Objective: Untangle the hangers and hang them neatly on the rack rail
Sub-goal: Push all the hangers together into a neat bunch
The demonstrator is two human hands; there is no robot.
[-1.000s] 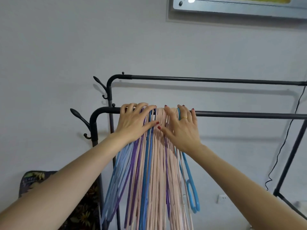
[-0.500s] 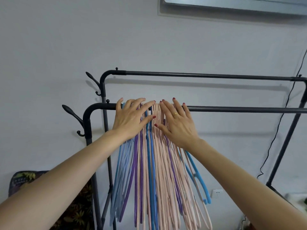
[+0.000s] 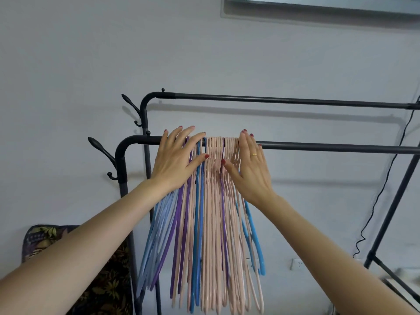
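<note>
Head view: left hand [image 3: 175, 162] and right hand [image 3: 250, 169], fingers straight, press hangers [image 3: 213, 201].

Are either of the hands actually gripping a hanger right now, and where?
Neither: the left hand and right hand lie flat, fingers straight, against the hangers just below the rail.

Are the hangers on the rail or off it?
On it: the hangers hang by their hooks over the front rail, bunched between the left hand and right hand.

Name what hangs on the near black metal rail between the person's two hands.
In the head view, pale pink plastic hangers hang between the left hand and right hand.
</note>
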